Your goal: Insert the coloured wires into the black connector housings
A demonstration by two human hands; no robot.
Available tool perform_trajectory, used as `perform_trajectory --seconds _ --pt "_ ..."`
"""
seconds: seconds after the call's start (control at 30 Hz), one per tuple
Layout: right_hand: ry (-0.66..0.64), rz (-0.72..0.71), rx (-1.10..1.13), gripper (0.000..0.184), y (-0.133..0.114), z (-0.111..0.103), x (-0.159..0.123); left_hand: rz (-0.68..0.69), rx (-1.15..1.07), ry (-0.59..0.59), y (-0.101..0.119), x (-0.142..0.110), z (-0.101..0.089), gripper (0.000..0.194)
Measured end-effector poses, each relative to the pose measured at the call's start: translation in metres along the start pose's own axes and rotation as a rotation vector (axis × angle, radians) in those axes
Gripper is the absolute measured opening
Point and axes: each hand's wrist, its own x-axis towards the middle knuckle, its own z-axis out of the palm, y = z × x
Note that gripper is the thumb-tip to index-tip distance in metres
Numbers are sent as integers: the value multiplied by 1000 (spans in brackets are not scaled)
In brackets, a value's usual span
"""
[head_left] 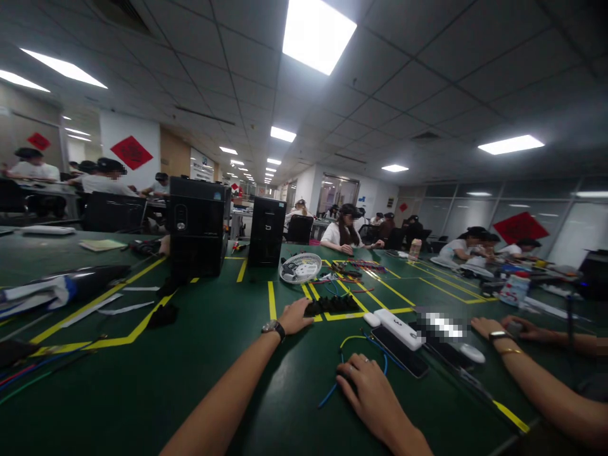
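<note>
Green tabletop (213, 335) leaves room beside left hand (297, 316).

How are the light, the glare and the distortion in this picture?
In the head view, the nearest ceiling light burns out to white with a hazy glow; in the same head view, the green table shows a pale sheen, the black parts by the left hand merge darkly, and the wide lens seems to stretch the left forearm.
</note>
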Motion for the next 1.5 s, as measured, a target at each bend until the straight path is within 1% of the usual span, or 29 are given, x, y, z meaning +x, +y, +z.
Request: perform_trajectory --seconds 0.1,0.17,0.2,0.27,0.33,0.4,0.47,0.5,0.53,0.6,0.63,0.67,0.73,0.8,0.87,0.93,1.0,1.07,1.17,1.23,1.3,1.4,1.5 --pt "-29 -25 11 20 -4 -2 -11 12 13 35 10 -18 2 40" --pt "-27 -28 17 21 -7 -5 -14 35 37 61 14 -38 0 36" --pt "-14 -7 14 21 -8 -6 -14 50 44 75 15 -48 -2 35" --pt "24 94 -1 23 -6 -8 -8 75 22 101 15 -70 -9 34" --pt "24 218 -22 27 -3 -7 2 84 -42 115 15 -90 -15 32" --pt "-48 288 -48 27 0 -4 14 83 -122 123 16 -108 -21 27" --pt "-149 302 -67 21 1 0 26 81 -215 150 19 -123 -25 26" --pt "-185 298 -66 18 0 2 32 82 -276 179 20 -129 -27 28" --pt "-207 290 -49 21 -2 5 37 80 -351 219 21 -135 -29 33" --pt "-215 255 49 33 -9 8 47 58 -543 290 23 -145 -32 44" --pt "-200 220 126 34 -15 9 52 33 -656 310 22 -149 -34 49" --pt "-177 176 219 30 -22 10 58 1 -769 319 21 -153 -36 53" --pt "-102 82 428 19 -41 13 71 -55 -960 322 16 -158 -40 58" --pt "-26 22 621 23 -64 18 86 -110 -1099 354 8 -160 -43 60" --pt "12 17 787 27 -86 26 102 -180 -1233 419 -2 -159 -45 64" --pt "11 31 923 30 -106 34 118 -256 -1356 510 -14 -156 -47 69" --pt "-15 47 1038 32 -121 41 133 -289 -1427 602 -25 -153 -50 68" --pt "-54 65 1123 32 -131 47 144 -285 -1466 682 -33 -152 -53 65" --pt "-77 133 1263 34 -140 56 150 -259 -1525 742 -38 -154 -59 66" --pt "-84 190 1361 35 -143 61 148 -230 -1566 736 -37 -155 -61 66" --pt "-89 226 1428 36 -146 64 143 -185 -1606 689 -32 -155 -61 65" --pt "-79 265 1463 36 -148 66 137 -155 -1626 608 -25 -153 -58 67" --pt "-72 291 1456 34 -149 70 134 -164 -1601 585 -21 -151 -53 69"
